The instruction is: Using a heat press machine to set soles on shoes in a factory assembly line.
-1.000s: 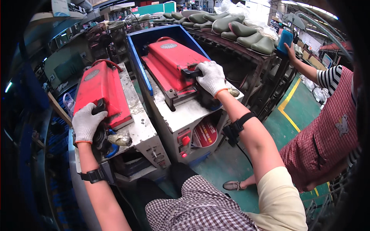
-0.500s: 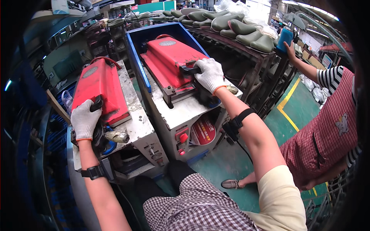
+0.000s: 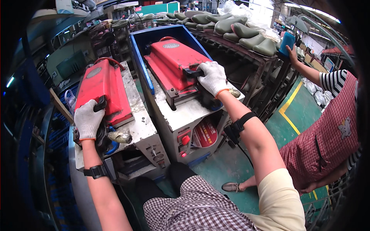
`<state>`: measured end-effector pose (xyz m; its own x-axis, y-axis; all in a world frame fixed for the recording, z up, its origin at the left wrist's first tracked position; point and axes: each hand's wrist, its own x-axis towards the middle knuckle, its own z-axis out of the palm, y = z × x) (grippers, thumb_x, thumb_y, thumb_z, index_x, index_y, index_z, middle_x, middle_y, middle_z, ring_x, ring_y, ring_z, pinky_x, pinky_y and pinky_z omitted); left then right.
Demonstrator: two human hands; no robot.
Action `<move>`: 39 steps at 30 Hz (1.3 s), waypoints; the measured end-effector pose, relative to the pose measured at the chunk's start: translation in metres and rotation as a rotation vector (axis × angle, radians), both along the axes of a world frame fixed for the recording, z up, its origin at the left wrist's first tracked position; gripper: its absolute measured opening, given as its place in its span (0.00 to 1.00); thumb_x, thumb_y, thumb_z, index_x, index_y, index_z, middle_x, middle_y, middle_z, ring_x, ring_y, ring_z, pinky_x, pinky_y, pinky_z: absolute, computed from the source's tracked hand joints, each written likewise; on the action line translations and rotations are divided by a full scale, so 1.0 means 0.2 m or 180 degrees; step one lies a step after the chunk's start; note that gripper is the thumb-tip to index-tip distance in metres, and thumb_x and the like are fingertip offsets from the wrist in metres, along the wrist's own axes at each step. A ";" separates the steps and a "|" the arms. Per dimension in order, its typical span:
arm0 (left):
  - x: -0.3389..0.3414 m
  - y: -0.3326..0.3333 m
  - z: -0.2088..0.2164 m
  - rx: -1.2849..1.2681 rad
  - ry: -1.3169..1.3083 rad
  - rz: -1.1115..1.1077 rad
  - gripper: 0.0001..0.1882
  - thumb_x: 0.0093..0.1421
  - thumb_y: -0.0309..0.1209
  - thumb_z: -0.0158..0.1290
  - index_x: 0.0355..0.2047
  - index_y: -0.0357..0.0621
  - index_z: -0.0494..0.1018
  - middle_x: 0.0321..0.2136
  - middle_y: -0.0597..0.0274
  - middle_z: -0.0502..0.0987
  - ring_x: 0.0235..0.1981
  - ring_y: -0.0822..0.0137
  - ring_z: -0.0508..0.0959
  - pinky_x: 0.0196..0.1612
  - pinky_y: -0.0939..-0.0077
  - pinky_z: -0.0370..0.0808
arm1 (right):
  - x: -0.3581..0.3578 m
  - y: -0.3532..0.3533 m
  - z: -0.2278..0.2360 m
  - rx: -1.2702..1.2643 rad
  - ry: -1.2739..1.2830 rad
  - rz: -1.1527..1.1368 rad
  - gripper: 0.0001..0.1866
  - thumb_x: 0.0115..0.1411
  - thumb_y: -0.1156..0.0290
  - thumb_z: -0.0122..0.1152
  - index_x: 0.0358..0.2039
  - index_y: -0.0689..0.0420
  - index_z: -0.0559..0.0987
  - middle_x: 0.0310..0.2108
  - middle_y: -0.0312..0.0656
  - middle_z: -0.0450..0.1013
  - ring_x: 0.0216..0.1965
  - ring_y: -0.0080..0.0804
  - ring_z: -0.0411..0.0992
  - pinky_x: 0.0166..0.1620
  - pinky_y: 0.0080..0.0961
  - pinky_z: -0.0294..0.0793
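Observation:
Two machines with long red lids stand side by side before me. In a white knit glove, my left hand (image 3: 88,118) is closed round the black handle (image 3: 100,103) at the near end of the left red lid (image 3: 108,86). My right hand (image 3: 212,78), gloved the same way, grips the black handle (image 3: 191,73) of the right red lid (image 3: 175,56). Both lids lie low over their white machine bodies. A worn, wrapped lever end (image 3: 120,136) sticks out below my left hand, and a similar wrapped end (image 3: 234,92) shows beside my right wrist.
Olive-green boots (image 3: 231,30) lie piled on a rack (image 3: 266,61) behind the right machine. At the right stands a co-worker in a red checked apron (image 3: 323,138), one hand on a blue object (image 3: 287,41). A red button (image 3: 185,139) sits on the right machine's front.
Both hands stay on the handles and both lids stay down. The whole view has shifted slightly, so the machines appear a little farther right and lower.

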<state>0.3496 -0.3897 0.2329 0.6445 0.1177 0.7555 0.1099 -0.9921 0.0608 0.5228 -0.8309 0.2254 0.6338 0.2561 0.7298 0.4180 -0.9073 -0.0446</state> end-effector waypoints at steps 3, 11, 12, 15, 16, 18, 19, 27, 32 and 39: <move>0.01 0.01 -0.01 0.0070 0.0023 -0.0006 0.12 0.50 0.42 0.66 0.27 0.51 0.80 0.24 0.53 0.81 0.31 0.49 0.84 0.36 0.54 0.78 | 0.01 0.00 -0.01 -0.0013 -0.0106 0.0037 0.11 0.49 0.63 0.69 0.35 0.46 0.85 0.35 0.39 0.80 0.46 0.42 0.78 0.50 0.41 0.75; 0.00 0.00 -0.01 -0.0011 0.0072 0.0047 0.12 0.50 0.43 0.66 0.30 0.51 0.81 0.26 0.52 0.82 0.32 0.48 0.84 0.36 0.53 0.79 | 0.02 0.00 -0.01 -0.0059 0.0014 -0.0044 0.11 0.50 0.63 0.68 0.36 0.46 0.86 0.36 0.38 0.80 0.47 0.43 0.77 0.51 0.42 0.76; 0.00 0.00 -0.01 -0.0015 0.0105 0.0044 0.12 0.50 0.43 0.66 0.30 0.51 0.81 0.26 0.53 0.82 0.32 0.48 0.84 0.36 0.54 0.79 | 0.02 0.00 -0.01 -0.0026 0.0040 -0.0053 0.11 0.50 0.63 0.68 0.36 0.46 0.86 0.36 0.38 0.80 0.47 0.43 0.77 0.51 0.42 0.75; 0.00 0.00 0.00 -0.0058 0.0125 0.0052 0.12 0.50 0.43 0.66 0.29 0.51 0.81 0.27 0.53 0.82 0.33 0.49 0.84 0.37 0.54 0.79 | 0.01 0.00 0.00 -0.0019 0.0068 -0.0038 0.11 0.50 0.63 0.69 0.36 0.45 0.85 0.35 0.38 0.80 0.47 0.42 0.77 0.52 0.42 0.75; 0.00 -0.01 0.00 -0.0021 0.0110 0.0039 0.12 0.50 0.43 0.66 0.29 0.51 0.81 0.27 0.54 0.82 0.33 0.49 0.84 0.37 0.54 0.79 | 0.01 0.00 0.00 -0.0020 0.0065 -0.0034 0.11 0.50 0.63 0.69 0.36 0.45 0.85 0.35 0.38 0.80 0.47 0.42 0.77 0.52 0.42 0.75; 0.00 -0.01 0.00 0.0013 0.0096 0.0035 0.12 0.49 0.43 0.66 0.29 0.51 0.81 0.27 0.54 0.83 0.33 0.49 0.84 0.38 0.54 0.78 | 0.00 0.00 0.00 -0.0038 0.0070 -0.0035 0.11 0.50 0.63 0.70 0.36 0.45 0.85 0.36 0.38 0.80 0.48 0.42 0.77 0.52 0.41 0.74; 0.00 0.00 0.00 -0.0007 0.0094 0.0045 0.12 0.49 0.43 0.66 0.29 0.51 0.81 0.27 0.55 0.83 0.33 0.49 0.84 0.38 0.54 0.78 | 0.00 0.00 -0.01 -0.0036 0.0044 -0.0011 0.11 0.50 0.63 0.70 0.36 0.45 0.85 0.36 0.38 0.80 0.48 0.42 0.77 0.52 0.41 0.74; 0.00 0.00 -0.01 0.0015 0.0050 0.0028 0.11 0.50 0.42 0.66 0.27 0.51 0.80 0.26 0.54 0.82 0.33 0.48 0.83 0.37 0.54 0.78 | 0.01 0.00 0.00 -0.0021 0.0196 -0.0038 0.12 0.50 0.63 0.70 0.37 0.46 0.85 0.37 0.38 0.80 0.48 0.42 0.76 0.52 0.42 0.73; 0.01 0.00 -0.01 0.0017 0.0078 0.0083 0.12 0.50 0.42 0.65 0.27 0.50 0.80 0.26 0.55 0.82 0.32 0.48 0.83 0.37 0.54 0.77 | 0.00 0.01 0.00 -0.0049 0.0115 -0.0048 0.12 0.50 0.63 0.70 0.37 0.46 0.85 0.37 0.38 0.80 0.48 0.42 0.77 0.52 0.41 0.73; 0.01 0.00 -0.01 0.0069 0.0010 0.0018 0.11 0.49 0.41 0.65 0.27 0.50 0.80 0.25 0.54 0.82 0.32 0.49 0.83 0.38 0.55 0.77 | -0.01 0.01 0.01 -0.0082 0.0126 -0.0103 0.12 0.50 0.63 0.70 0.37 0.45 0.85 0.37 0.38 0.80 0.48 0.41 0.77 0.52 0.40 0.74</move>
